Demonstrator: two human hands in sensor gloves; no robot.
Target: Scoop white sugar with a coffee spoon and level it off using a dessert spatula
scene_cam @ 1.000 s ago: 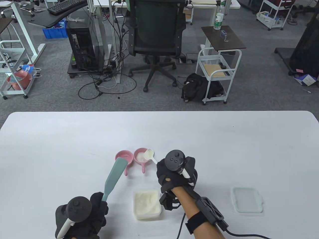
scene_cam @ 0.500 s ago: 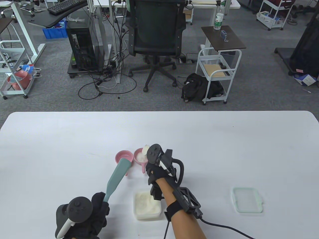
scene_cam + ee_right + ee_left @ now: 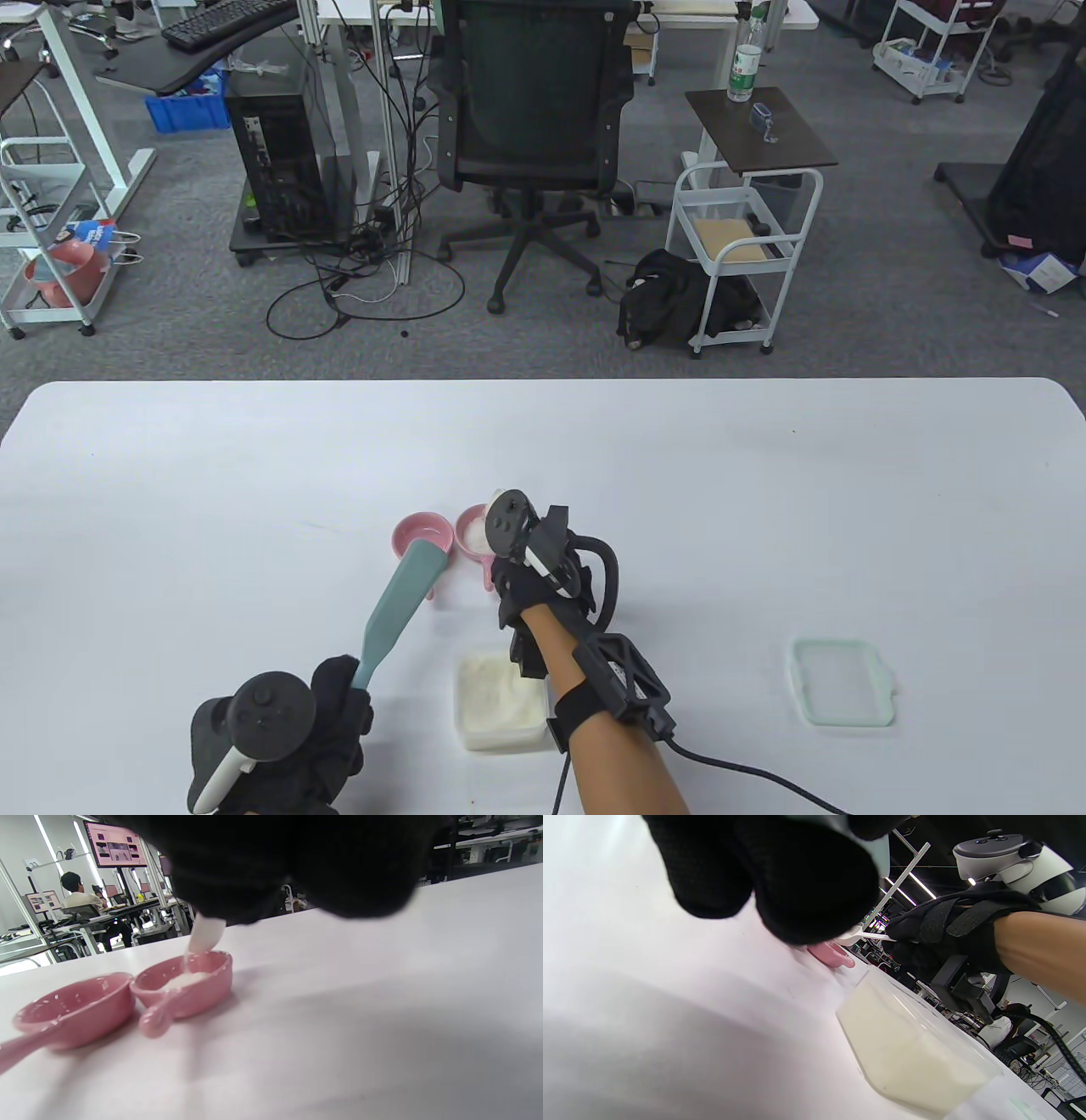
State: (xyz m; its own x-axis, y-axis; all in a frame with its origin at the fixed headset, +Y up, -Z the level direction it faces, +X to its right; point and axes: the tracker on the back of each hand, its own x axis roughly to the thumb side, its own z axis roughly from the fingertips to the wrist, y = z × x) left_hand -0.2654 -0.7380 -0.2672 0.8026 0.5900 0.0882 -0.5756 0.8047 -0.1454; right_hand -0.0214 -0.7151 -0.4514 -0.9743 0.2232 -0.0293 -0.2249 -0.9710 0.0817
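- At the near edge of the table (image 3: 170,475), left of centre, the left hand (image 3: 280,747) grips the handle of the teal dessert spatula (image 3: 399,607). Its long blade slants away and rightward, the tip over the emptier pink dish (image 3: 420,536).
- Just right of that, the second pink dish (image 3: 186,984) holds a mound of white sugar (image 3: 184,979). The right hand (image 3: 539,586) hovers over it, pinching the white coffee spoon (image 3: 206,934), tipped steeply down into the dish.
- The right hand is plainly nearer that dish; the spatula's tip sits just beside it, one dish over.
- The sugar tub (image 3: 501,700) stands toward the near edge, below the right wrist.
- The table view hides the spoon behind the tracker; the right wrist view shows its bowl at the sugar, apparently pouring. The left wrist view shows its handle in the fingers.
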